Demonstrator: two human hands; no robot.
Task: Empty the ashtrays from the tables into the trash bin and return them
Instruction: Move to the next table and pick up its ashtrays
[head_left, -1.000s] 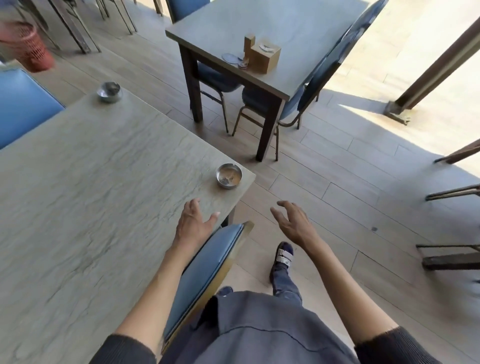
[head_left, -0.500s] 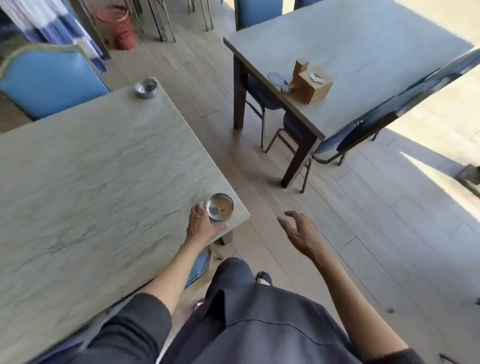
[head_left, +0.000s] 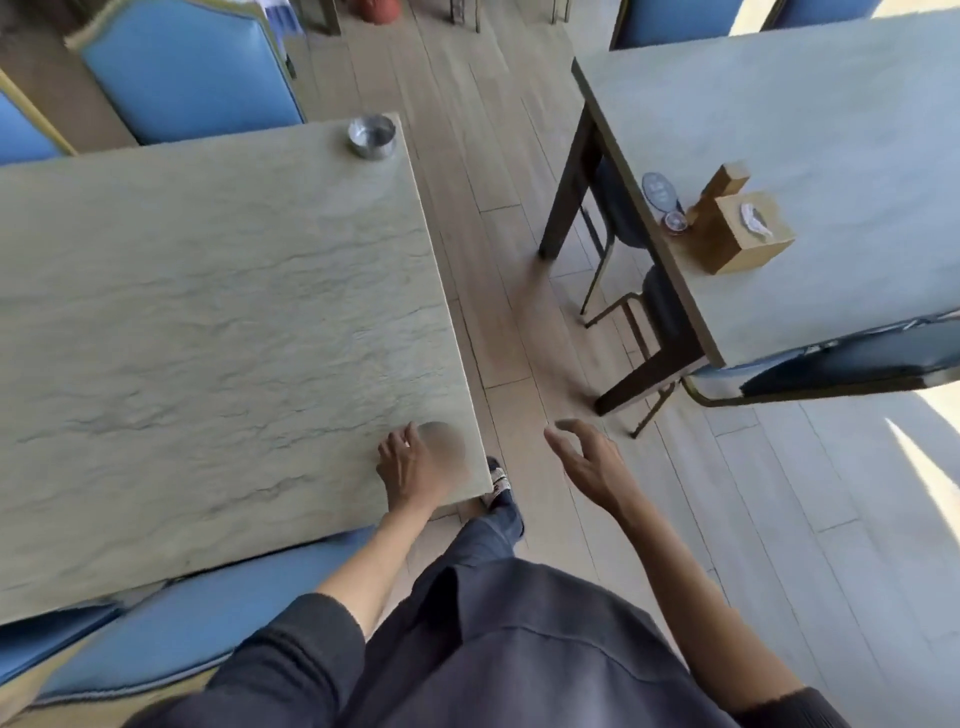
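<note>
Your left hand (head_left: 413, 467) holds the blurred near ashtray (head_left: 441, 441) at the near table's (head_left: 208, 312) corner, your right hand (head_left: 587, 457) hangs loosely open and empty over the floor, and the far ashtray (head_left: 371, 135) waits; emptying and returning seemingly both remain.

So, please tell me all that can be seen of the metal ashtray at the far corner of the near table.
The small round silver metal ashtray is a shallow shiny bowl with a thick rim. It stands upright at the far right corner of the pale stone-look table, near the edge. Nothing touches it except the tabletop. Its contents cannot be made out.
</note>
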